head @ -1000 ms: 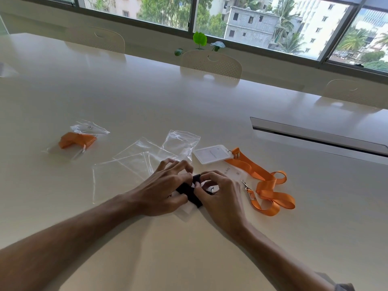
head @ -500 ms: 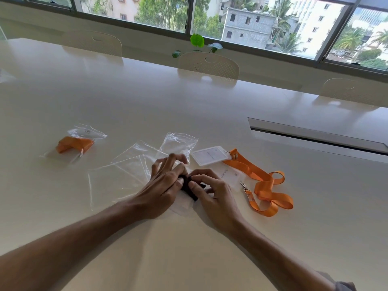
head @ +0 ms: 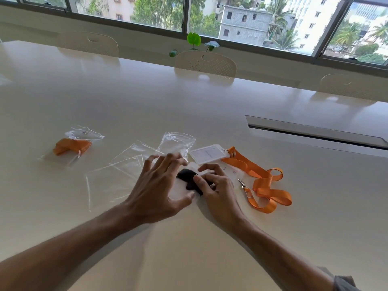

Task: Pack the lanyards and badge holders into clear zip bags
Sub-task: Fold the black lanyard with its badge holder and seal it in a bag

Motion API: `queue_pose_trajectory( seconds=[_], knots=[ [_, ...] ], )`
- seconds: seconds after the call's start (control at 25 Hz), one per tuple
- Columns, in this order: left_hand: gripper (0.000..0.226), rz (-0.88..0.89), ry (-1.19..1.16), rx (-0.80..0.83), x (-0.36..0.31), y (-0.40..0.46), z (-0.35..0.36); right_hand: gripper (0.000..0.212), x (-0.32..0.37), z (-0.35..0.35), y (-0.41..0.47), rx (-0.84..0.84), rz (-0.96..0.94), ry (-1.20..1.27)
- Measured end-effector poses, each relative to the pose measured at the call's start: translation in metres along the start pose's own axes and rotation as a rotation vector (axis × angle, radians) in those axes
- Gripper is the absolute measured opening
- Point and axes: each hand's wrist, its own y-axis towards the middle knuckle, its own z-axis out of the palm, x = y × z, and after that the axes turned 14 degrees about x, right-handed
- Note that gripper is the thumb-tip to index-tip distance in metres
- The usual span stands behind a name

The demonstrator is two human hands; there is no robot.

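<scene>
A folded black lanyard [head: 186,178] lies between my hands on a clear zip bag [head: 180,192]. My right hand [head: 216,190] holds the black bundle down with curled fingers. My left hand [head: 155,185] hovers over the bag with its fingers spread and lifted. An orange lanyard [head: 262,181] with a white badge holder [head: 206,153] lies loose just right of my hands. Further left, a packed zip bag holds a folded orange lanyard [head: 72,145]. Empty clear zip bags [head: 117,175] lie under and left of my left hand, another [head: 177,141] behind it.
The white table [head: 189,101] stretches far back to perforated chairs [head: 205,63]. A long cable slot [head: 315,133] is sunk into the top at the right. A small plant [head: 194,39] stands by the window.
My left hand has let go of the black lanyard and spread its fingers open above it. My right hand stays on the bundle.
</scene>
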Motion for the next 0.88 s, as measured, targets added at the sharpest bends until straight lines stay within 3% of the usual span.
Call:
queue_pose_trajectory(
  seconds=[0.08,0.16,0.44,0.6,0.8,0.88],
  knots=[
    [0.08,-0.107,0.05,0.035,-0.002,-0.002,0.001,0.021,0.001,-0.002,0.001,-0.051,0.018,-0.027],
    [0.087,-0.184,0.055,0.043,-0.003,-0.002,0.002,0.022,0.001,-0.002,0.0,-0.03,0.017,-0.048],
    [0.081,-0.164,0.159,0.06,-0.001,-0.001,0.0,0.026,-0.002,0.0,0.0,0.0,0.017,-0.108],
    [0.075,-0.078,0.292,0.117,-0.001,0.0,-0.001,0.026,-0.004,-0.007,-0.002,0.059,-0.036,-0.315],
    [0.072,-0.016,0.362,0.184,0.003,0.0,0.001,0.037,-0.004,-0.023,0.001,-0.159,-0.187,-0.605],
    [0.072,0.015,0.366,0.186,0.005,0.001,0.002,0.053,-0.006,-0.027,0.002,-0.023,-0.224,-0.74]
  ],
)
